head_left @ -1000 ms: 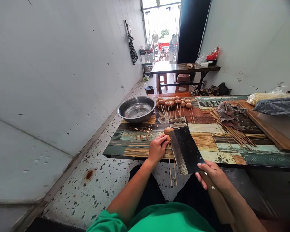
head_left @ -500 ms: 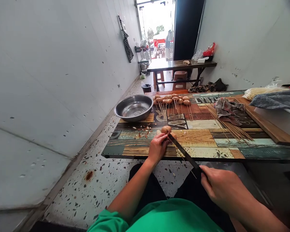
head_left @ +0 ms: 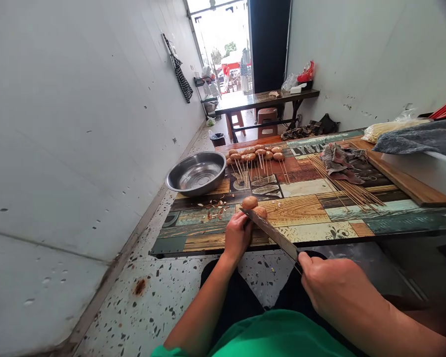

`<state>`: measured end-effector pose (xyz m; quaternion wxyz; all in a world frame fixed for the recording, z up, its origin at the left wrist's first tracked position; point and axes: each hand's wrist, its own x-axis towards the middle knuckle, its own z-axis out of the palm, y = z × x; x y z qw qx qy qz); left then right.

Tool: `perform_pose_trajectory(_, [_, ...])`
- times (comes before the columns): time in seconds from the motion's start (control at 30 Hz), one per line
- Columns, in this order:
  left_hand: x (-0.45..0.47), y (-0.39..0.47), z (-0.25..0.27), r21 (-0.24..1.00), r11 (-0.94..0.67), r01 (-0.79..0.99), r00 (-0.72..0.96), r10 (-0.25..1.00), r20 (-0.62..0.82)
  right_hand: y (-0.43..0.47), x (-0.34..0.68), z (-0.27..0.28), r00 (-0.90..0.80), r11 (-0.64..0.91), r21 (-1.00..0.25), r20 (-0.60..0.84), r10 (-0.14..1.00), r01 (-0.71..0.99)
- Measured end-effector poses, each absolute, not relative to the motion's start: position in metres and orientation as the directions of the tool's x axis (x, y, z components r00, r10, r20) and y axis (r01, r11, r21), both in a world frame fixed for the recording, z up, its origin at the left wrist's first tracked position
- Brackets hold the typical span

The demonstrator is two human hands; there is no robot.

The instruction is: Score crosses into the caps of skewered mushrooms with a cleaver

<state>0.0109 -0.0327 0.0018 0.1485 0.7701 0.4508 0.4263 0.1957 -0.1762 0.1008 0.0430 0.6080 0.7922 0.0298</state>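
Note:
My right hand point(head_left: 330, 280) is wrapped round the handle of a long kitchen knife point(head_left: 277, 235). The blade slants up and left, its tip by the fingertips of my left hand. Near the table's front edge, my left hand point(head_left: 238, 235) is closed on a skewer of brown rounded pieces. One brown rounded piece point(head_left: 250, 202) shows beyond the fingers, and a second point(head_left: 260, 212) sits partly behind the blade. They look smooth and mushroom-like, but I cannot tell their exact kind. Farther back lie several skewered brown pieces point(head_left: 260, 151), their sticks pointing towards me.
At the left stands a steel basin point(head_left: 171, 182), with brown and white scraps point(head_left: 217, 210) in front. Bare skewers point(head_left: 351, 193) and a crumpled cloth point(head_left: 342, 161) lie right of centre. A wooden board point(head_left: 405, 178) and grey towel point(head_left: 423, 136) are at far right.
The knife has turned so its broad side shows, and its tip has moved left across the brown pieces. The left hand keeps its place by them. The whole view has shifted slightly.

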Motion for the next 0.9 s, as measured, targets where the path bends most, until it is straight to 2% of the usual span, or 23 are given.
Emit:
perform_pose_trajectory(0.17, [0.009,-0.033,0.001,0.630,-0.516,0.580,0.213,0.843,0.494,-0.178,0.195,0.097,-0.294,0.292,0.122,0.005,0.956,0.949])
perform_pose_trajectory(0.3, [0.009,-0.034,0.001,0.645,-0.498,0.580,0.199,0.854,0.481,-0.180,0.190,0.096,-0.327,0.314,0.212,0.028,0.945,0.925])
perform_pose_trajectory(0.5, [0.012,-0.036,0.007,0.652,-0.487,0.580,0.186,0.859,0.477,-0.175,0.176,0.093,-0.284,0.262,0.279,0.044,0.958,0.924])
perform_pose_trajectory(0.73, [0.010,-0.036,0.006,0.654,-0.508,0.561,0.217,0.852,0.476,-0.177,0.174,0.096,-0.267,0.240,0.290,0.056,0.962,0.926])
perform_pose_trajectory(0.9, [0.011,-0.036,0.007,0.666,-0.463,0.584,0.174,0.873,0.455,-0.169,0.163,0.098,-0.261,0.248,0.203,0.038,0.965,0.947])
